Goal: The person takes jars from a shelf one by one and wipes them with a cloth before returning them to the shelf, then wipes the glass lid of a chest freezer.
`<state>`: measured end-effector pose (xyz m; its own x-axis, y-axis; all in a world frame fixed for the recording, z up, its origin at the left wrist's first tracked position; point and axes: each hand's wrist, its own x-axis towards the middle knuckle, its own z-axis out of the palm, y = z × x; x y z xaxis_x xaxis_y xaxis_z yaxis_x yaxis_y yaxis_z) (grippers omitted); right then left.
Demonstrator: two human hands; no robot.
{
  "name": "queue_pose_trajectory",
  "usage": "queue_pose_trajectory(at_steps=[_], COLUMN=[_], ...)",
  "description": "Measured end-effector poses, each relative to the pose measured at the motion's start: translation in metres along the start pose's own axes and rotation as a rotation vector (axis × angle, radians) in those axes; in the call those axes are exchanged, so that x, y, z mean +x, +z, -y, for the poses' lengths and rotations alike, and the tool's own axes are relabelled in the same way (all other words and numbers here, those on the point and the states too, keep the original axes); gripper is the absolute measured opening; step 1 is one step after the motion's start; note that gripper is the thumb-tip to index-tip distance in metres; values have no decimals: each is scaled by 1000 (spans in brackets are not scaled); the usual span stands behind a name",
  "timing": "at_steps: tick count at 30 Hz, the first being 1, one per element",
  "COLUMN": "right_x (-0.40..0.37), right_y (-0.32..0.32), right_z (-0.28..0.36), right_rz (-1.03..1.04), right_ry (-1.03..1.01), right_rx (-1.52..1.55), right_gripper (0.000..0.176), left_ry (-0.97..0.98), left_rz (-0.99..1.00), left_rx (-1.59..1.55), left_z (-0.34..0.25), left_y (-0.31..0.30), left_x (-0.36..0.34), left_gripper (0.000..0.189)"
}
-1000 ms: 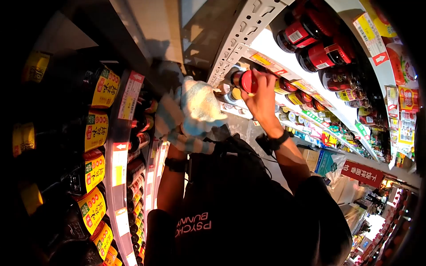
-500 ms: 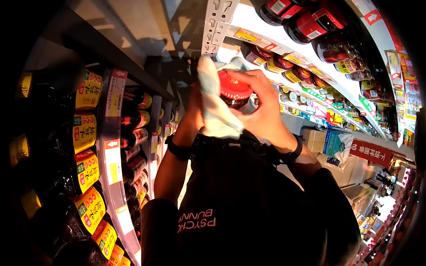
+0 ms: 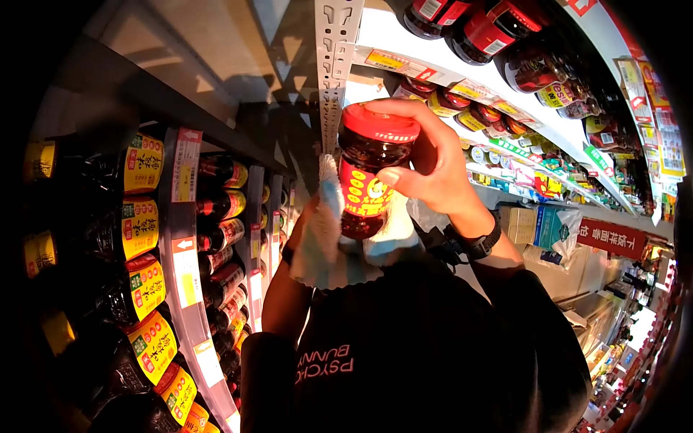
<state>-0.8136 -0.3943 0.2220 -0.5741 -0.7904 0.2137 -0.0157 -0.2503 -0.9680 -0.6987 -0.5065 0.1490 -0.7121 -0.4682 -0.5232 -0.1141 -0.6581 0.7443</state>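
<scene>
A dark glass jar (image 3: pixel 361 184) with a red lid and a red-and-yellow label is held up in front of my chest. My right hand (image 3: pixel 426 162) grips it, the fingers over the lid and the thumb against the label side. Underneath and around the jar's lower part is a pale, blue-striped cloth (image 3: pixel 325 249). My left hand (image 3: pixel 302 220) is at the cloth's left side, in shadow and mostly covered by it; it holds the cloth against the jar. The left fingers are hidden.
To the left, shelves hold dark bottles with yellow labels (image 3: pixel 141 227) behind a price rail (image 3: pixel 189 267). On the right, lit shelves carry jars (image 3: pixel 498 32). A perforated metal upright (image 3: pixel 336 72) stands just beyond the jar. Boxes (image 3: pixel 556 227) sit further right.
The jar, earlier mostly wrapped with only its lid showing, now stands out of the cloth with its label visible. The cloth and left hand have moved lower.
</scene>
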Motion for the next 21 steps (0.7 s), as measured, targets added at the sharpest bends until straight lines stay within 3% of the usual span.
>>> queue_pose_trajectory(at_steps=[1,2,4,5,6,8,9,12,13,14,15,16,17,20,21], right_x=[1,1,4,7,8,10,8,0,-4,-8,-10,-5,-6,-5,-5], right_y=[1,9,17,22,22,26,28,32,32,31,26,22,21,21,21], right_z=[-3,-5,-11,-8,-9,-9,-9,-6,-12,-20,-24,-24,-28,-34,-35], right_rz=[-31,-135,-329,-449,-459,-503,-510,-479,-435,-388,-284,-156,-124,-62,-21], right_ry=[-26,-25,71,165,147,96,99,19,-113,-251,-416,-539,-508,-496,-519], right_rx=[86,149,16,0,5,-20,-17,-69,-234,-397,-668,-750,-707,-661,-654], right_gripper=[72,78,78,76,72,72,72,83,85,88,98,100,99,99,99], left_ry=[-96,87,473,655,616,721,471,579,173,32,-15,-66,87,20,278], left_rz=[-179,153,446,259,302,178,196,361,422,487,507,527,460,392,410], left_rx=[77,58,372,490,513,339,25,222,-156,-449,-550,-650,-512,-383,-50], left_z=[-8,-19,-24,-14,-16,3,14,13,14,21,37,40,46,28,22], left_y=[9,-5,-11,0,-2,4,-1,-16,-14,-8,-17,-17,-17,-28,-29], left_x=[-8,-11,1,-6,-6,2,15,12,29,15,31,40,38,24,23], left_gripper=[37,25,21,26,30,30,31,34,48,47,46,46,44,39,35])
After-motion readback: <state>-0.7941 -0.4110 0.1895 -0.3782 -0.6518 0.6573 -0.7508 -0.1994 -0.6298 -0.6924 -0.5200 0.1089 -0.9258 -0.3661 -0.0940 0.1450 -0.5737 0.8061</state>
